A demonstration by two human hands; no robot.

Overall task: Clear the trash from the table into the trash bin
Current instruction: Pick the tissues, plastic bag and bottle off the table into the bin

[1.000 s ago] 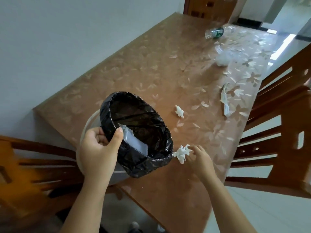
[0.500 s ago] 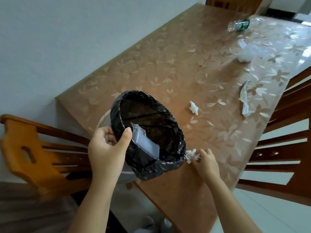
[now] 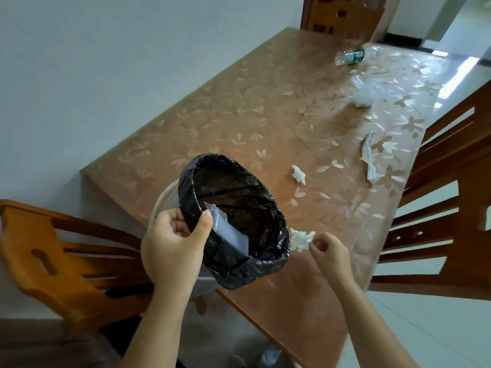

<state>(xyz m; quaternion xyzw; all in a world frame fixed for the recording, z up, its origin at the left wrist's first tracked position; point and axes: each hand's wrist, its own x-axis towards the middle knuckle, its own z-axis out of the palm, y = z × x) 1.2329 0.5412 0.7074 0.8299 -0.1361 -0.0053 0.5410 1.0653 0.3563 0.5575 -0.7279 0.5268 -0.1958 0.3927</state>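
My left hand (image 3: 175,241) grips the near rim of a white trash bin (image 3: 252,269) lined with a black bag, tilted with its mouth toward the table. A white piece of plastic (image 3: 228,231) lies inside it. My right hand (image 3: 329,252) pinches a crumpled white tissue (image 3: 300,239) just outside the bin's right rim, touching the liner. On the brown flowered table (image 3: 239,115) lie a smaller tissue scrap (image 3: 299,174), a clear wrapper (image 3: 369,155), a crumpled clear plastic bag (image 3: 366,91) and a plastic bottle (image 3: 350,56) on its side at the far end.
Wooden chairs stand at the near left (image 3: 66,248), along the right side (image 3: 451,195) and beyond the far end (image 3: 342,17). A pale wall runs along the table's left edge. Tiled floor shows at the lower right.
My right hand has carried the tissue left along the table edge until it meets the bin's rim. My left hand keeps its grip on the tilted bin.
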